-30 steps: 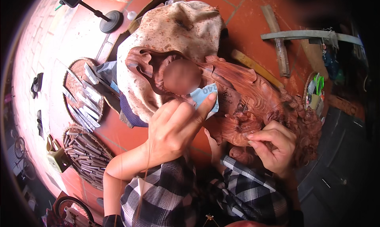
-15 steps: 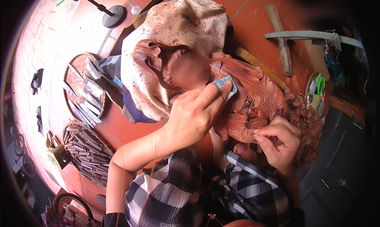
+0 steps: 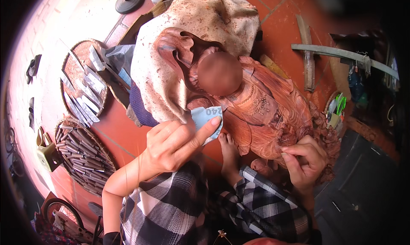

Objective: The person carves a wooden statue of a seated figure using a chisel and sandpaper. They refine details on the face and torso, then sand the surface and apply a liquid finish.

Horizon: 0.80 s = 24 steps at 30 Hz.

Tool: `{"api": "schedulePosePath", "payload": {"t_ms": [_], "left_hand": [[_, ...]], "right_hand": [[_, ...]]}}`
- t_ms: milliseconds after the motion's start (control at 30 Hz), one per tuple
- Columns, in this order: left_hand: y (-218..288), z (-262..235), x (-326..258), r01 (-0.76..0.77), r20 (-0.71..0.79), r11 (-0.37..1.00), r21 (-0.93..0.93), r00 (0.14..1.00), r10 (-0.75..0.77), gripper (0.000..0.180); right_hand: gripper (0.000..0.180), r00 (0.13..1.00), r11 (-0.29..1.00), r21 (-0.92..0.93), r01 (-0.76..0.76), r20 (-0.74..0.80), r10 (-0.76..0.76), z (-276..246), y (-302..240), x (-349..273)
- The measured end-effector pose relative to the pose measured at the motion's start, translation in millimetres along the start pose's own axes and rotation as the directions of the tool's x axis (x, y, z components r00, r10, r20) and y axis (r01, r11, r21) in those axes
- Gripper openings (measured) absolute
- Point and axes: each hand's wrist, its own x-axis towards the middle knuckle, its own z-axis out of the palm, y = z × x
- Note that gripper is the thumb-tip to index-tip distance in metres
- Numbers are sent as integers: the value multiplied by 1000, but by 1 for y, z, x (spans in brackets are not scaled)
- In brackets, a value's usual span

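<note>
A reddish-brown carved wooden statue [image 3: 273, 104] lies on its back before me, its draped head end on a dusty cream cloth [image 3: 149, 78]. My left hand [image 3: 173, 144] is closed on a folded piece of light-blue sandpaper [image 3: 200, 117], thumb pressed along its edge. The sandpaper is held beside the statue's shoulder, and printed backing shows. At the statue's lower part, my right hand [image 3: 305, 161] rests against the carving with thumb and index finger pinched together. Whatever lies between those fingertips, if anything, is too small to make out.
To the left stand a woven tray [image 3: 68, 72] of flat metal blades and a basket [image 3: 112, 157] full of dark cylindrical tool handles. A small basket with green-handled scissors [image 3: 340, 103] is at the right. Wooden strips [image 3: 307, 53] lie on the tiled floor at the upper right.
My left hand has drawn the sandpaper off the statue's chest, toward me and to the left. The carved necklace is now uncovered. My right hand keeps its pinch at the carving.
</note>
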Motion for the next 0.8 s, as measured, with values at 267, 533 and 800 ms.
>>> {"api": "schedulePosePath", "payload": {"t_ms": [267,533,800], "left_hand": [[2,30,23,-16,9,999,-33,1000,16,66],[9,40,53,14,70,998,-66,998,-10,51],[13,31,44,-44,-24,998,-53,999,43,48]], "right_hand": [[12,1000,1000,4,-16,-26,16,2,0,-2],[11,999,1000,22,-16,-30,17,2,0,0],[11,999,999,41,-8,-44,10,2,2,-1]]}}
